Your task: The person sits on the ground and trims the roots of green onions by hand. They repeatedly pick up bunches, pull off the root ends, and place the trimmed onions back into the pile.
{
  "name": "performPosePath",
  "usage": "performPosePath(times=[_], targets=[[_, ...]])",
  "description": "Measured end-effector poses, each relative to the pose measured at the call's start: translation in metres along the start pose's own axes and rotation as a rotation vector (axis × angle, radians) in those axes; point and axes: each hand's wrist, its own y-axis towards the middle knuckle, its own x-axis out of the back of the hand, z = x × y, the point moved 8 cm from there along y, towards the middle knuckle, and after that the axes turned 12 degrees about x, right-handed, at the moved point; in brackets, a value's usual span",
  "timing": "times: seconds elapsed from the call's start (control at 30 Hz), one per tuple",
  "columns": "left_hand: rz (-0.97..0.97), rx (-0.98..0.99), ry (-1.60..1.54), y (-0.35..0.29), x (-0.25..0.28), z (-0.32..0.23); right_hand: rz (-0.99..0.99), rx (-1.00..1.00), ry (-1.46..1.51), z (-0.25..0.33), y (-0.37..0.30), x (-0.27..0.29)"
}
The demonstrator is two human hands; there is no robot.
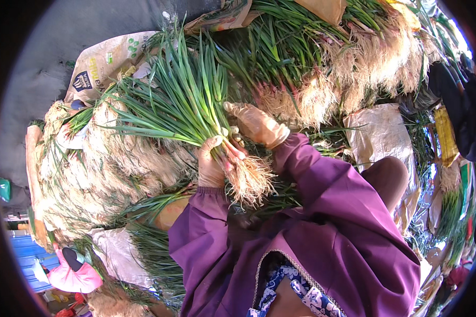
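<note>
Heaped scallion bundles (106,153) and woven sacks (383,137) crowd the ground around me. I see my left hand (210,165) clenched around a scallion bunch (195,113) just above its roots (250,179), leaves fanning up and left; my right hand (256,124) touches the stalks, fingers loosely curled, equally near.

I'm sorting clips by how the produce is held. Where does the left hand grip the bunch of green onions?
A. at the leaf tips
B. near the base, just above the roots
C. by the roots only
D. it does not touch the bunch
B: the left hand wraps the bunch low on the stalks, with the pale roots hanging free below its grip.
</note>
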Motion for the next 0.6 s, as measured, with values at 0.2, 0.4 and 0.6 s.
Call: performPosePath(times=[0.2,0.4,0.6], targets=[[-0.151,-0.043,-0.009,0.001,0.024,0.002,-0.245,0.035,0.253,0.003,-0.022,-0.006],[-0.067,-0.007,0.059,0.003,0.010,-0.004,-0.037,0.259,-0.477,0.046,-0.020,-0.005],[-0.165,0.058,0.029,0.010,0.011,0.017,-0.007,0.377,-0.983,0.038,-0.016,-0.018]])
